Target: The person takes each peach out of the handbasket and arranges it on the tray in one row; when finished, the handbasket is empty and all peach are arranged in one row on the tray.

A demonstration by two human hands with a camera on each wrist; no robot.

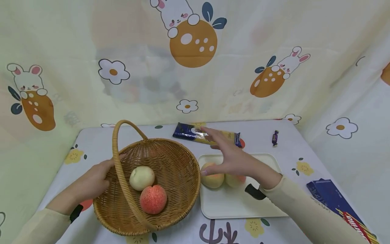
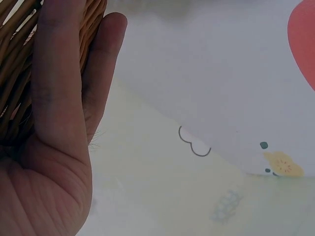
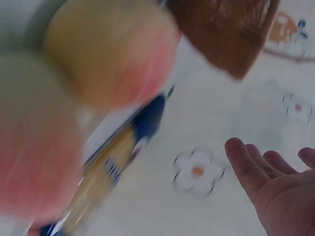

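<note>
A round wicker basket (image 1: 179,162) with a tall arched handle holds a pale yellow-white fruit (image 1: 142,178) and a red peach (image 1: 153,199). My left hand (image 1: 95,179) grips the basket's left rim; in the left wrist view its fingers (image 2: 59,88) lie along the woven wall. Over the left part of a white tray (image 1: 243,206), my right hand (image 1: 236,161) is spread, thumb apart from the fingers, holding nothing. Beneath it on the tray sit two yellow-pink peaches (image 1: 212,181), the right one partly hidden by the hand. Both peaches (image 3: 118,54) show large and blurred in the right wrist view.
Behind the tray lies a blue and yellow packet (image 1: 190,133), partly covered by the right hand. A small purple wrapped candy (image 1: 275,138) is at the back right. At the right edge are a blue box (image 1: 332,196) and a red-labelled pack (image 1: 356,225). A printed curtain hangs behind.
</note>
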